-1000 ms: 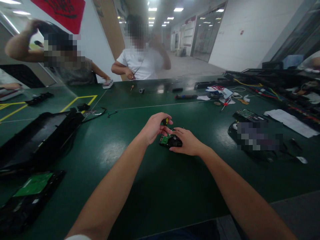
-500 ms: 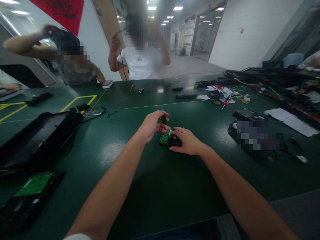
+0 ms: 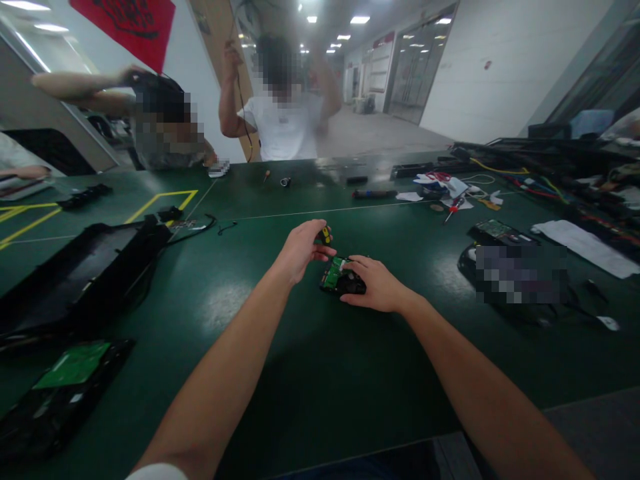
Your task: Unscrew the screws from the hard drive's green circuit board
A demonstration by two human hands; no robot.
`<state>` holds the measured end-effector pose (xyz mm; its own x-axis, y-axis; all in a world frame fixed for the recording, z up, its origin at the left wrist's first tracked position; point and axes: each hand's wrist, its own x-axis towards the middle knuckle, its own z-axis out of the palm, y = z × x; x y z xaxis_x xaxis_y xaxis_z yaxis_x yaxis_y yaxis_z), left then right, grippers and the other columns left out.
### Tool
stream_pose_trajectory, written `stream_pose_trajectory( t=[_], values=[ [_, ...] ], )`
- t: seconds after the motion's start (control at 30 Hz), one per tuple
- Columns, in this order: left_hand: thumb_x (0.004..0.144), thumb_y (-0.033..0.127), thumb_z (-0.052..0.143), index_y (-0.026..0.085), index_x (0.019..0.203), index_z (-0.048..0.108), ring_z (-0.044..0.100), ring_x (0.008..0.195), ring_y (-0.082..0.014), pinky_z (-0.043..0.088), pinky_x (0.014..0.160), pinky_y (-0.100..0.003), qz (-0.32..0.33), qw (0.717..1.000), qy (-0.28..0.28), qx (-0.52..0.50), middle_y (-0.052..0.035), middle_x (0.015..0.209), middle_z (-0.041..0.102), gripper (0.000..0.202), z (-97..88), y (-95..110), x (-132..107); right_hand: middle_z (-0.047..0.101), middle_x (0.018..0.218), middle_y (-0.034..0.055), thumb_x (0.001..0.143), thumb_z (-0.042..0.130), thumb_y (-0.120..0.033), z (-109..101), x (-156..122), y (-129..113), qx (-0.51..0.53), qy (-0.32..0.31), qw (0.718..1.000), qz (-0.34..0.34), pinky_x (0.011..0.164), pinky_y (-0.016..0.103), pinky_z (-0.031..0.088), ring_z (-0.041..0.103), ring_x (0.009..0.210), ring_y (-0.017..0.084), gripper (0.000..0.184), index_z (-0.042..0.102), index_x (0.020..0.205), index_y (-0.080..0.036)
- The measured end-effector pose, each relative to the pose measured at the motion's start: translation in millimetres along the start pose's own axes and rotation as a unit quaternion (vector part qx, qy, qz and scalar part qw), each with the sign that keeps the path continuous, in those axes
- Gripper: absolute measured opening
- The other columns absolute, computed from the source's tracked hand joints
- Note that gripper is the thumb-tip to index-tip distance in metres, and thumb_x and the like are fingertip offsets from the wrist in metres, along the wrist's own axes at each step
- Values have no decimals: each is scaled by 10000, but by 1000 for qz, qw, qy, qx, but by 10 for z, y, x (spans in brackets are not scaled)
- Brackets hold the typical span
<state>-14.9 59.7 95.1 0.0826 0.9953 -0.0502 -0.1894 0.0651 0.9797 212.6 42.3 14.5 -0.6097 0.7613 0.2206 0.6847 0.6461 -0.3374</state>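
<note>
In the head view, a small black electronic device (image 3: 345, 285) with a green circuit board (image 3: 332, 272) exposed lies on the green table. My right hand (image 3: 374, 283) grips its right side, thumb at the near edge and fingers over the top. Just left of and above the device, my left hand (image 3: 304, 250) is closed around a yellow-and-black screwdriver (image 3: 325, 235). Only part of its handle shows; whether its tip touches the board cannot be made out.
A long black housing (image 3: 75, 280) and a black panel with a green board (image 3: 73, 367) lie left. On the right are dark device parts (image 3: 500, 231), a white cloth (image 3: 585, 248), a red screwdriver (image 3: 454, 209) and wiring (image 3: 550, 190). Two people (image 3: 287, 127) are across the table.
My left hand has shifted slightly left, away from the board, and the screwdriver's yellow handle shows more. My right hand stays on the device. The whole view has moved slightly.
</note>
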Motion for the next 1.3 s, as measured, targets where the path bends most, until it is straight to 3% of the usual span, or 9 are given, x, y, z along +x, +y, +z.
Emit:
stream_pose_trajectory(
  t=[0.33, 0.6, 0.77, 0.9, 1.07, 1.2, 1.3],
  values=[
    [943, 420, 600, 159, 1012, 668, 716, 638, -163, 500, 542, -257, -23, 996, -82, 10, -110, 1001, 745, 279, 133, 22, -101, 556, 1532, 164, 851, 770, -647, -29, 18, -24, -6, -13, 1000, 13, 1154, 623, 442, 541, 1405, 410, 745, 587, 1448, -240],
    [938, 439, 515, 127, 930, 729, 663, 620, -140, 457, 540, -253, -44, 998, -43, 10, -108, 955, 723, 379, 9, 53, -43, 540, 1554, 185, 841, 785, -643, -19, 6, -7, -6, -7, 1000, 5, 1157, 634, 432, 520, 1433, 418, 740, 594, 1429, -236],
    [933, 556, 627, 134, 953, 745, 639, 623, -121, 429, 529, -241, -32, 998, -38, 38, -107, 986, 718, 439, 12, 47, -45, 541, 1552, 189, 847, 783, -640, -24, 8, -18, -7, -6, 1000, 2, 1160, 635, 430, 527, 1428, 412, 740, 590, 1428, -224],
    [939, 550, 656, 141, 1004, 766, 629, 626, -106, 418, 518, -235, -20, 998, -33, 50, -107, 1028, 699, 429, 25, 44, -58, 535, 1557, 196, 848, 785, -637, -21, 6, -22, -7, -7, 1000, 5, 1165, 625, 428, 526, 1429, 412, 745, 590, 1426, -210],
    [949, 499, 677, 162, 1061, 747, 630, 607, -101, 426, 507, -230, -5, 998, -54, 45, -81, 984, 684, 362, 64, 38, -95, 527, 1564, 190, 855, 777, -644, -15, -1, -19, -5, -9, 1000, 8, 1170, 627, 422, 513, 1439, 416, 745, 583, 1438, -223],
    [940, 471, 703, 160, 1040, 708, 681, 623, -133, 454, 505, -238, -36, 994, -102, 25, -103, 984, 724, 327, 101, 24, -114, 542, 1544, 174, 841, 787, -644, -16, 0, -7, -1, -7, 1000, 11, 1166, 637, 422, 527, 1423, 414, 751, 580, 1447, -251],
    [933, 461, 717, 161, 1025, 683, 716, 659, -152, 485, 527, -242, -36, 995, -96, 11, -121, 1022, 749, 316, 62, 24, -84, 541, 1548, 172, 848, 781, -637, -16, 3, 0, -2, -5, 1000, 5, 1164, 636, 420, 515, 1433, 413, 735, 584, 1441, -250]
  ],
)
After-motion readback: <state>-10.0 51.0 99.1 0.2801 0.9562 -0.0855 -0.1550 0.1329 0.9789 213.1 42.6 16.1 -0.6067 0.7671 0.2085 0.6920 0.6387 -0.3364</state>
